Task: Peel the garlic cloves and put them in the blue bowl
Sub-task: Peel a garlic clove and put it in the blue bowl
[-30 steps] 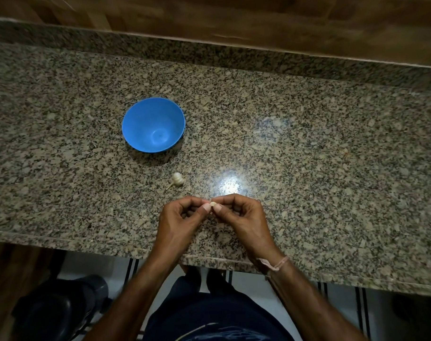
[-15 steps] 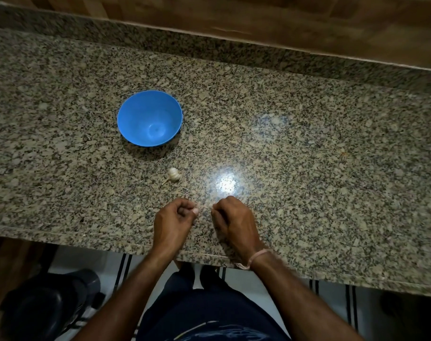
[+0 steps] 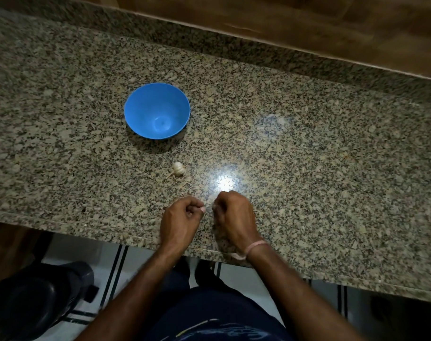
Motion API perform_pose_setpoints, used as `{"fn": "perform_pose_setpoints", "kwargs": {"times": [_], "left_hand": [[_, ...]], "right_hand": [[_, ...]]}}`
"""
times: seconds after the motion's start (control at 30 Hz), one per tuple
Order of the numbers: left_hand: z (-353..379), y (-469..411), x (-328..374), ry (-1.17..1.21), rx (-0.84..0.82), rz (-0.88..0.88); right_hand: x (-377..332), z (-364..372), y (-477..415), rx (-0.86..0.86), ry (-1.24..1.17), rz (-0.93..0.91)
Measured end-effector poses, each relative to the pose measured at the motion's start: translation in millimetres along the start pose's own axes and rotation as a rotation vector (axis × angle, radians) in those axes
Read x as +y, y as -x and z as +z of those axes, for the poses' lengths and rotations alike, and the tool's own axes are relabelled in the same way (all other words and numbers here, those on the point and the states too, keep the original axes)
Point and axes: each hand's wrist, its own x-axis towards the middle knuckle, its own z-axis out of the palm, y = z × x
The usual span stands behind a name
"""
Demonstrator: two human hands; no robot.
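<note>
The blue bowl (image 3: 157, 111) stands empty on the granite counter. In front of it lies a small garlic bulb (image 3: 179, 168) with its stem pointing to the near left. Both hands hover near the counter's front edge, a small gap between them. My left hand (image 3: 181, 219) is curled, thumb against forefinger, pinching a garlic clove (image 3: 202, 209) of which only a pale tip shows. My right hand (image 3: 234, 215) is also curled, with a whitish scrap of garlic skin (image 3: 214, 206) at its fingertips; the fingers hide most of it.
The granite counter (image 3: 308, 148) runs left to right with a wooden wall behind. A lamp glare sits just beyond my right hand. Below the front edge are a dark bin (image 3: 37, 301) on the floor at left and my lap.
A second ago both hands pinched the clove together. They have since pulled apart and dropped closer to the counter, the right hand turning knuckles up.
</note>
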Motion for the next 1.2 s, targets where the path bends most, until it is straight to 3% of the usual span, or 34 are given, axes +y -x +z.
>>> {"fn": "perform_pose_setpoints", "kwargs": {"times": [0.1, 0.17, 0.23, 0.5, 0.77, 1.0, 1.2], "left_hand": [[-1.3, 2.7, 3.0, 0.252, -0.070, -0.046], [-3.8, 7.1, 6.8, 0.321, -0.076, -0.024], [-7.0, 10.9, 11.6, 0.348, -0.072, 0.012], [-23.2, 16.2, 23.2, 0.188, -0.030, 0.176], [-33.7, 13.0, 25.8, 0.072, -0.072, 0.237], [-40.0, 9.4, 27.8, -0.029, -0.079, 0.293], [-36.8, 12.2, 34.4, -0.139, 0.030, 0.310]], "right_hand": [[4.5, -13.5, 4.5, -0.133, -0.697, 0.238], [6.3, -15.8, 11.5, -0.183, -0.920, 0.342], [5.5, -14.6, 15.6, -0.194, -0.990, 0.376], [-4.3, -25.8, 21.0, -0.118, -0.986, 0.255], [-4.5, -32.4, 22.1, -0.065, -0.770, 0.091], [-7.2, -33.7, 21.7, -0.038, -0.632, 0.063], [-10.2, -34.6, 21.4, -0.056, -0.601, 0.007]]}}
